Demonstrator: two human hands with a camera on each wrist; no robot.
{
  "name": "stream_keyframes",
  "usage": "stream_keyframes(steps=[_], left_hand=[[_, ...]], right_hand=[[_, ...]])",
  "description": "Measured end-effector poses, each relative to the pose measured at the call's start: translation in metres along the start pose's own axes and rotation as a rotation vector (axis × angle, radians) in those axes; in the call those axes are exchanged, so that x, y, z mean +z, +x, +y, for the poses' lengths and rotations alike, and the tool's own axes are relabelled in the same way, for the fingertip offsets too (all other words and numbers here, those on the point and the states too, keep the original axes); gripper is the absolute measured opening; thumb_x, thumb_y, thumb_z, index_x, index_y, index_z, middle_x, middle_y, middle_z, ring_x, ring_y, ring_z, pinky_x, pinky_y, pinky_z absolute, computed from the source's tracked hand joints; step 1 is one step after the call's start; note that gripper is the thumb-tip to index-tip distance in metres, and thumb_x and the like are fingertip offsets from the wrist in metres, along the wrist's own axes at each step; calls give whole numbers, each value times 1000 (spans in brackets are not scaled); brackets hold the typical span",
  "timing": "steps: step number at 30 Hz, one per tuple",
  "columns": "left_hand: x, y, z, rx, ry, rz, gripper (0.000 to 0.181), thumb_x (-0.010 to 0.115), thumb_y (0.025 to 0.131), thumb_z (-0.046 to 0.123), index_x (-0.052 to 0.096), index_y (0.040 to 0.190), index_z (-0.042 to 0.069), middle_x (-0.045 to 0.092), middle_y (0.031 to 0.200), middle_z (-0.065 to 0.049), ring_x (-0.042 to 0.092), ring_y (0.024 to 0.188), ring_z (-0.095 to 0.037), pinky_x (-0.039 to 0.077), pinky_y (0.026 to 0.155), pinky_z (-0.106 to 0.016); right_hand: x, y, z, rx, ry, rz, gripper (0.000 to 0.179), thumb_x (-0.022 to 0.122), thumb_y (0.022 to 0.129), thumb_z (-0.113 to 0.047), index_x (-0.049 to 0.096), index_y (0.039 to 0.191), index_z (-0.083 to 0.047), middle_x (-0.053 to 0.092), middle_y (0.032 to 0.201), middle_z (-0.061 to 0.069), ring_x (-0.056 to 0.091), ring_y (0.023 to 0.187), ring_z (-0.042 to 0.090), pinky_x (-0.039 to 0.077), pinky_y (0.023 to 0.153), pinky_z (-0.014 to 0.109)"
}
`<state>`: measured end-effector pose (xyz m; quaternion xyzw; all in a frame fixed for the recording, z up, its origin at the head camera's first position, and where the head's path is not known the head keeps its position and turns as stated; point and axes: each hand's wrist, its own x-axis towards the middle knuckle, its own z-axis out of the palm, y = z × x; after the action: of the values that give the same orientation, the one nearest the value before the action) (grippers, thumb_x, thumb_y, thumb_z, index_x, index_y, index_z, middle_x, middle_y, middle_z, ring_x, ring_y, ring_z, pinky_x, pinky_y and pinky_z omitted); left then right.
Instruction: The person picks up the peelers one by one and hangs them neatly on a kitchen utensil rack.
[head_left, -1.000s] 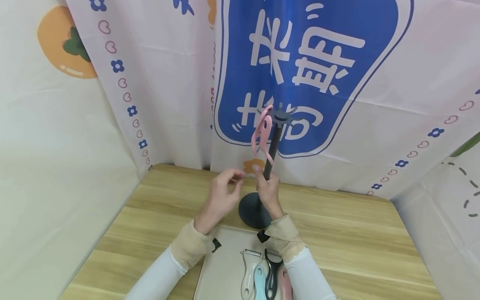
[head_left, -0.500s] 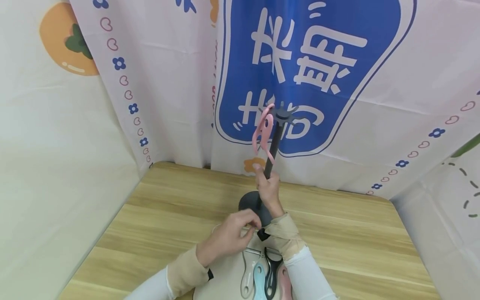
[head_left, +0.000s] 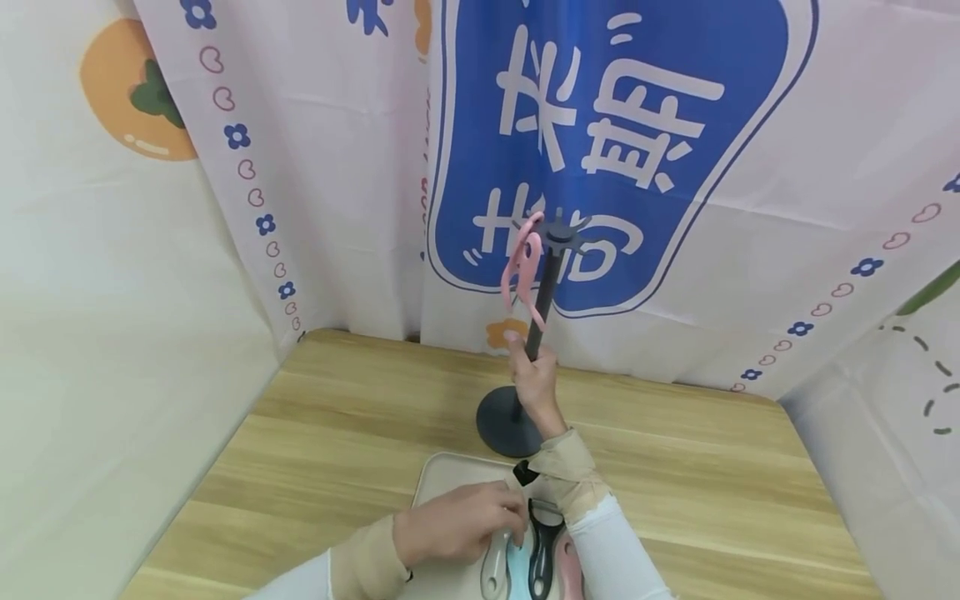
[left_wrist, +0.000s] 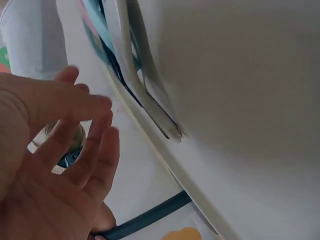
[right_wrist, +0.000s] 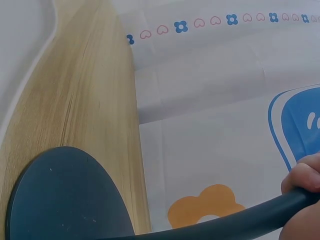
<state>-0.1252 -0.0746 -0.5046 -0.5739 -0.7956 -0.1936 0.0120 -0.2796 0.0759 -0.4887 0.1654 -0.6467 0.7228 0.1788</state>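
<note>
My right hand (head_left: 536, 385) grips the pole of a dark upright rack (head_left: 549, 283) with hooks at its top. A pink peeler (head_left: 527, 271) hangs from a hook on the rack's left side. Over the tray (head_left: 429, 477), my left hand (head_left: 463, 523) reaches above a white peeler (head_left: 492, 571) and a light blue peeler (head_left: 517, 575), covering their upper ends in the head view. In the left wrist view its fingers are loosely bent, with nothing between them, beside the white peeler (left_wrist: 122, 45). A black peeler (head_left: 542, 554) and another pink peeler (head_left: 570, 567) lie alongside.
The round rack base (head_left: 504, 421) stands on the wooden table (head_left: 337, 417) just behind the tray. A printed curtain (head_left: 360, 208) hangs along the table's back edge, with pale cloth (head_left: 150, 350) at the left side. My right forearm crosses the tray's right part.
My left hand has come down from beside the rack's pole to over the peelers on the tray. The right hand keeps its grip on the pole, and the hanging pink peeler stays put.
</note>
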Motion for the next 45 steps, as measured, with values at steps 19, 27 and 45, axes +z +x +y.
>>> stream_keyframes(steps=[19, 27, 45], left_hand=[[4, -5, 3, -7, 205, -123, 42, 82, 74, -7, 81, 93, 31, 68, 98, 16, 55, 79, -2, 43, 72, -11], [2, -6, 6, -31, 275, -147, 33, 83, 82, 2, 82, 93, 33, 67, 94, 17, 53, 77, -2, 42, 67, -11], [-48, -10, 3, -208, 82, -128, 33, 77, 89, -7, 78, 105, 23, 72, 105, 12, 68, 92, 1, 54, 78, -14]], right_hand=[[2, 2, -1, -27, 18, -7, 52, 57, 109, -9, 43, 58, -12, 38, 48, -11, 32, 40, 3, 23, 39, 21], [3, 1, -2, -38, 14, -16, 51, 55, 108, -2, 43, 59, -10, 38, 47, -11, 31, 39, 3, 23, 38, 21], [2, 1, -1, -24, -5, -7, 52, 57, 109, -11, 44, 59, -8, 40, 47, -11, 33, 39, 4, 25, 39, 21]])
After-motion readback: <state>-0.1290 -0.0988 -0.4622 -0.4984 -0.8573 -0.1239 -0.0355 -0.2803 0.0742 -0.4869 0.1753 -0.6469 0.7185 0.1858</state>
